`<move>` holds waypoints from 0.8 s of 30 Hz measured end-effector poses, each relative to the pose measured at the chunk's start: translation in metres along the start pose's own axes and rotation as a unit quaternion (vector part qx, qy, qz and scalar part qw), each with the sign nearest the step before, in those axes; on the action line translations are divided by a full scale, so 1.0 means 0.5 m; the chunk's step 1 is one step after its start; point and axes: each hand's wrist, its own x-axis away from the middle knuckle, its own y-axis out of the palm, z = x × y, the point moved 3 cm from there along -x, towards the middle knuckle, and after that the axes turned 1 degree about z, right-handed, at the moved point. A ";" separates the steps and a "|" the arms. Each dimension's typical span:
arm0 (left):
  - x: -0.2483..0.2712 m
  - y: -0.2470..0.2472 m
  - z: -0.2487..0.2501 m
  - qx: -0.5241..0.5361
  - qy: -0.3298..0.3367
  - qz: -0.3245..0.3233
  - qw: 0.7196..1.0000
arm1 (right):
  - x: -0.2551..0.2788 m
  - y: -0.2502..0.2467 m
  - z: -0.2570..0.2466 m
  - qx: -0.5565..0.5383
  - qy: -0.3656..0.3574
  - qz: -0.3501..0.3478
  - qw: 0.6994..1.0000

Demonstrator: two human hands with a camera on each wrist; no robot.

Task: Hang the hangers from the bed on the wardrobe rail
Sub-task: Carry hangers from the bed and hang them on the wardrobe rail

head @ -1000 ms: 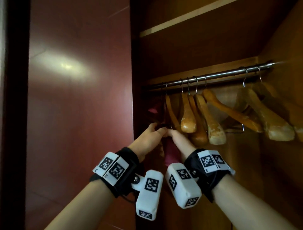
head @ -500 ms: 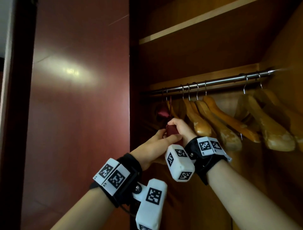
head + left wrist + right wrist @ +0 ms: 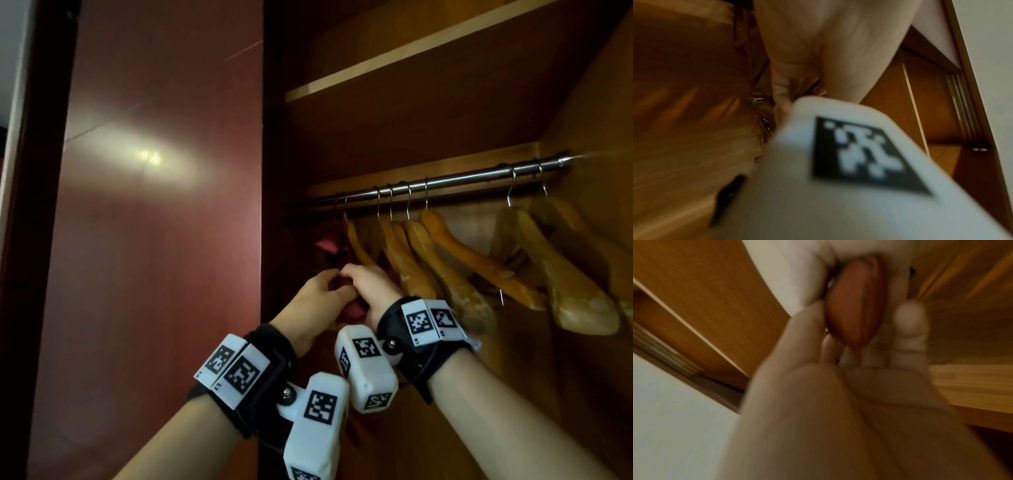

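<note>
Tight corner here: the red hanger hangs at the far left end of the rail, hard by the wardrobe's left wall, with a dark red door beyond it. To its right the wooden hangers crowd close, four hooks bunched together, then a stretch of bare rail, then two more hangers near the right end. A shelf runs above the rail.

The red hanger's hook is over the rail, its padded arm running down and toward the camera, the lower tip showing between the two hands.

Both hands are raised side by side, wrists nearly touching, backs toward the camera. The left hand has its fingers curled up against the red arm from the left. The right hand curls over it from the right; the right wrist view, though blurred, shows the thumb and fingers pinching the red arm's rounded end. The left wrist view is mostly blocked by a white marker block, so that hand's grip isn't plain there.
</note>
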 end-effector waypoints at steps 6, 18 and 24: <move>-0.010 -0.010 -0.001 0.034 0.003 0.010 0.999 | -0.038 -0.010 -0.039 0.044 -0.019 0.041 0.998; -0.028 -0.033 -0.013 0.058 0.003 0.047 0.997 | -0.112 0.000 -0.107 0.130 -0.035 0.016 0.991; -0.035 -0.041 -0.026 0.078 0.013 0.041 0.996 | -0.110 0.025 -0.126 0.177 -0.098 -0.003 0.979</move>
